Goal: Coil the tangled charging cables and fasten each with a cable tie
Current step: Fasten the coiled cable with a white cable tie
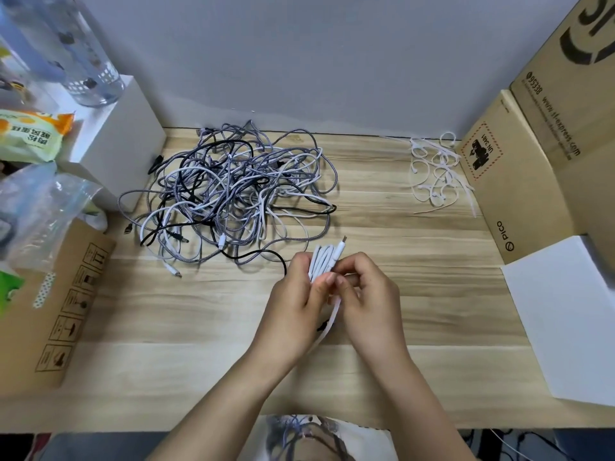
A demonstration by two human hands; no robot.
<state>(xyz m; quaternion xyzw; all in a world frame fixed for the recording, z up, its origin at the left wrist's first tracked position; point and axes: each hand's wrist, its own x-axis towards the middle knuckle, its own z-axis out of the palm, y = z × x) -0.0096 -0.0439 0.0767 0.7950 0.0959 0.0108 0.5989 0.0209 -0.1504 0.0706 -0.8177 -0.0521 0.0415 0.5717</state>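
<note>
A white charging cable point(324, 259), folded into a short bundle, stands upright between my hands above the middle of the wooden table point(416, 294). My left hand point(293, 307) grips the bundle from the left. My right hand point(366, 294) pinches it from the right, fingertips meeting my left thumb. One plug end sticks out at the top and a loose white strand hangs down between my wrists. A big tangle of grey, white and black cables point(233, 191) lies at the back left. A pile of white cable ties point(439, 171) lies at the back right.
Cardboard boxes point(539, 144) stand along the right edge, with a white sheet point(565, 321) in front of them. On the left are a white box point(126, 138), a clear bottle point(76, 51), snack bags and a flat cardboard box point(60, 311).
</note>
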